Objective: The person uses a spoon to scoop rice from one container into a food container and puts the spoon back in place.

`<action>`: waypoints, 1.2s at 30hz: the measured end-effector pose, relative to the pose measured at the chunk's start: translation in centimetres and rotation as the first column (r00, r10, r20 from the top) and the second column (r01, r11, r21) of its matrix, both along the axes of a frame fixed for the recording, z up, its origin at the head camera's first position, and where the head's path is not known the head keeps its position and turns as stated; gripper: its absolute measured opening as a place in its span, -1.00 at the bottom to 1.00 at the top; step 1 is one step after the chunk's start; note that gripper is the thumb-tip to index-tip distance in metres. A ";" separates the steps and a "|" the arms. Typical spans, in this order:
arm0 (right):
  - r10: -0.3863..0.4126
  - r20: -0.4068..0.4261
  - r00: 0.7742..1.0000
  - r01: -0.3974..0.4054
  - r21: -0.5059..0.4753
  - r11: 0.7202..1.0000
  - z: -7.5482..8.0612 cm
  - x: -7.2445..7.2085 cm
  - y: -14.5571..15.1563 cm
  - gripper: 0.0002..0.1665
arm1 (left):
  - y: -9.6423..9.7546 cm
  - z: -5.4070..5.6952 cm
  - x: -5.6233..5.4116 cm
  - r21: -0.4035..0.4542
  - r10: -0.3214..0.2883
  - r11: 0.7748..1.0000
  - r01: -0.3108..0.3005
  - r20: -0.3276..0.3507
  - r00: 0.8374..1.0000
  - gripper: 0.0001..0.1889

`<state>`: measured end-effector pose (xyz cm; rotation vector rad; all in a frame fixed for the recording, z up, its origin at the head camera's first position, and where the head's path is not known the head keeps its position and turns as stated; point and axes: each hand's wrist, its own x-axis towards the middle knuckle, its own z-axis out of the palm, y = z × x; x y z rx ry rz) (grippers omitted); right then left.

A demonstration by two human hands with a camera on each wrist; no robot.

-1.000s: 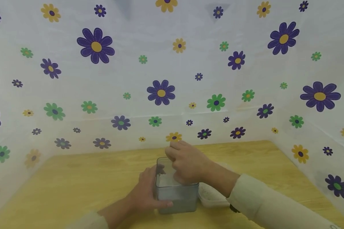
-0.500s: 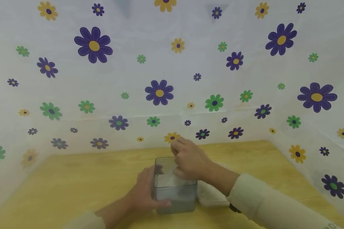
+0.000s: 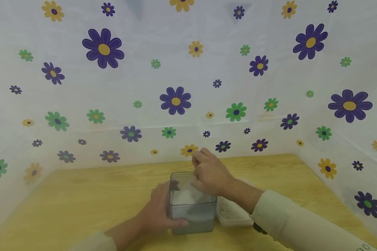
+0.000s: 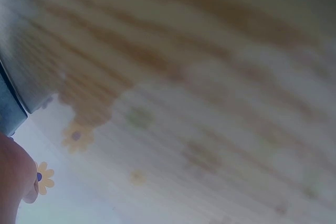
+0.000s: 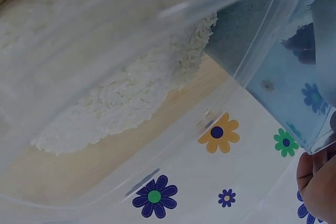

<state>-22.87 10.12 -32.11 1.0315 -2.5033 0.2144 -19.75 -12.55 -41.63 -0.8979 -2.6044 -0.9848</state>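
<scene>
A square, see-through blue-grey container (image 3: pixel 193 223) stands on the table with white contents showing below its rim. My left hand (image 3: pixel 160 209) holds it from the left, thumb across the front face and fingers along the side. Over the container's right part, my right hand (image 3: pixel 212 174) is curled with knuckles up. Below it shows a pale, rounded scoop-like thing (image 5: pixel 326 51), its handle hidden by the hand. Partly under the right forearm sits a clear plastic tub (image 3: pixel 235 222) holding white rice (image 5: pixel 121 98), seen closely in the right wrist view.
The wood-grain table (image 3: pixel 97 195) runs back to a white sheet (image 3: pixel 138 80) printed with flowers, which also rises at both sides. A small dark object (image 3: pixel 259 228) shows beneath the right sleeve.
My right hand has risen a little and shifted slightly right above the container. My left hand and the container stay in nearly the same place.
</scene>
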 end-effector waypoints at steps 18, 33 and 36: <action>-0.094 0.185 0.978 0.144 -0.280 0.949 -0.5 0.7 0.2 -0.62 | -0.1 0.2 0.3 0.008 -0.006 1.000 0.006 0.020 1.000 0.04; -0.066 0.294 0.954 0.206 -0.476 0.855 0.0 0.2 2.6 -0.56 | 0.1 0.4 0.1 -0.017 0.005 1.000 -0.004 0.062 0.998 0.05; -0.065 0.331 0.942 0.229 -0.485 0.844 0.4 0.2 2.8 -0.59 | 0.0 0.5 0.0 -0.015 0.002 1.000 -0.001 0.068 0.998 0.04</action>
